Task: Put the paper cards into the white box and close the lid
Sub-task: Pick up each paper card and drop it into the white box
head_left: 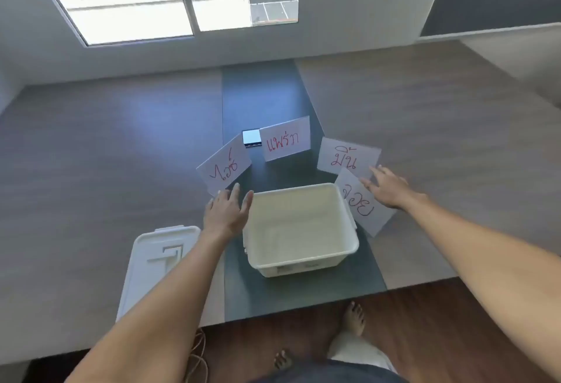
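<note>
Feet: two bare feet point(353, 317) stand on the brown wood floor point(425, 322), closest to the camera.
Table point(91, 170): big and grey, with a darker strip down the middle.
Lid point(151, 264): white, lying flat on the table to the left of the box, off the box.
White box point(299, 264): open, sitting on the dark strip, nothing inside that I can see.
Left hand point(226, 214): fingers spread out and loose, holding nothing, just beside the box's left rim and near the left card.
Right hand point(387, 189): flat and loose, gripping nothing, lying over the two right cards.
Left card point(224, 165): red writing, on the table.
Middle card point(285, 142): red writing, behind the box.
Far right card point(349, 154): red writing, partly under the near one.
Near right card point(362, 203): just beside the box's right rim.
Small dark thing point(252, 138): behind the cards, too small to tell.
</note>
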The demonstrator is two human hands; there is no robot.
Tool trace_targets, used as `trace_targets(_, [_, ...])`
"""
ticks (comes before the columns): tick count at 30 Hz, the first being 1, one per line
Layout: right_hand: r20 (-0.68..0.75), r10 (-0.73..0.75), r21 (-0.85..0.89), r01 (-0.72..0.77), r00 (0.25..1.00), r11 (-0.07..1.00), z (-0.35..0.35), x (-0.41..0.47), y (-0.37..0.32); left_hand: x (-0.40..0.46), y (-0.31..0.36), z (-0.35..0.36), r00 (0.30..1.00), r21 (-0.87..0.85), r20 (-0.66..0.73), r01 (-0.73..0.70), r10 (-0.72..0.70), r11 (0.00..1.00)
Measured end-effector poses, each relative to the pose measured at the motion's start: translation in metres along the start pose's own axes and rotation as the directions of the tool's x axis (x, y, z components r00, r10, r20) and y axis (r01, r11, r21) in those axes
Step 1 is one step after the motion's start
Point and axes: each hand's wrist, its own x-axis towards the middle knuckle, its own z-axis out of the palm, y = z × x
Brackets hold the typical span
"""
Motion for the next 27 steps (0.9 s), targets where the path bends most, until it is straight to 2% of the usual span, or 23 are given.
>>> trace_targets(6, [0.09,0.028,0.12,-0.039,0.996,0.992,0.022,-0.02,0.006,-0.032,-0.007,0.025,0.999,-0.038,0.043,-0.021,0.022,0.999])
trace_targets(9, [0.072,-0.01,0.235,-0.007,0.997,0.972,0.027,-0.029,0.004,-0.039,-0.009,0.032,0.999,-0.072,0.023,-0.023,0.025,0.997])
trace_targets(14, [0.01,-0.002,0.284,-0.001,1.0,0.959,0.03,-0.036,0.0,-0.045,-0.006,0.043,0.999,-0.216,-0.029,-0.034,0.029,0.976])
trace_targets(17, [-0.063,-0.01,0.289,0.028,0.998,0.957,0.029,-0.04,-0.002,-0.044,-0.006,0.049,0.998,-0.384,-0.056,-0.037,0.016,0.923])
trace_targets(20, [-0.169,-0.038,0.276,0.084,0.985,0.957,0.021,-0.047,-0.006,-0.042,-0.004,0.054,0.998,-0.478,-0.064,-0.053,0.025,0.877])
trace_targets(27, [-0.45,-0.146,0.263,0.287,0.881,0.921,-0.027,-0.044,-0.025,-0.039,0.006,0.054,0.998,-0.51,-0.063,-0.044,0.013,0.859])
